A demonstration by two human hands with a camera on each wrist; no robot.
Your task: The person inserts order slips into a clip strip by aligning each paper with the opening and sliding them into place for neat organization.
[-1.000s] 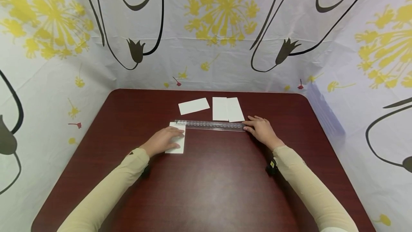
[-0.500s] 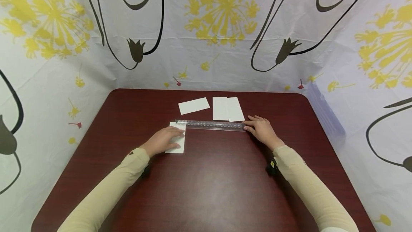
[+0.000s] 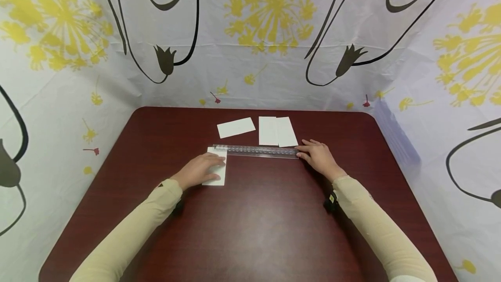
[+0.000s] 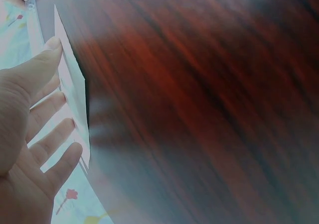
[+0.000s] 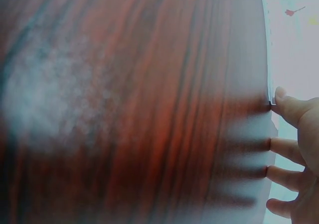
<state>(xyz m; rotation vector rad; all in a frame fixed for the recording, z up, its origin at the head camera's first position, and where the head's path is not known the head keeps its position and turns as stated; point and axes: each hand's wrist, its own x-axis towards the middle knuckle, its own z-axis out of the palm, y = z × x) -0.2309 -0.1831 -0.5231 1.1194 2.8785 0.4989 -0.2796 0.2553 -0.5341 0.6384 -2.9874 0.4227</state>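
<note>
My left hand (image 3: pixel 199 172) lies with spread fingers on a white card (image 3: pixel 219 180), pressing it flat to the table. In the left wrist view the fingertips and thumb (image 4: pixel 53 43) touch the card. A clear plastic ruler (image 3: pixel 258 151) stretches left to right, its left end over the card's top edge. At the ruler's right end my right hand (image 3: pixel 318 158) rests with fingers apart. The right wrist view shows its thumb (image 5: pixel 281 95) at the ruler's end and the other fingertips down on the table.
Beyond the ruler lie three more white cards: a slanted one (image 3: pixel 236 128) on the left and a pair side by side, one (image 3: pixel 268 131) upright, the other (image 3: pixel 287 132) tilted. The dark red wooden table (image 3: pixel 258 221) ends at a patterned cloth (image 3: pixel 282 82) around its sides.
</note>
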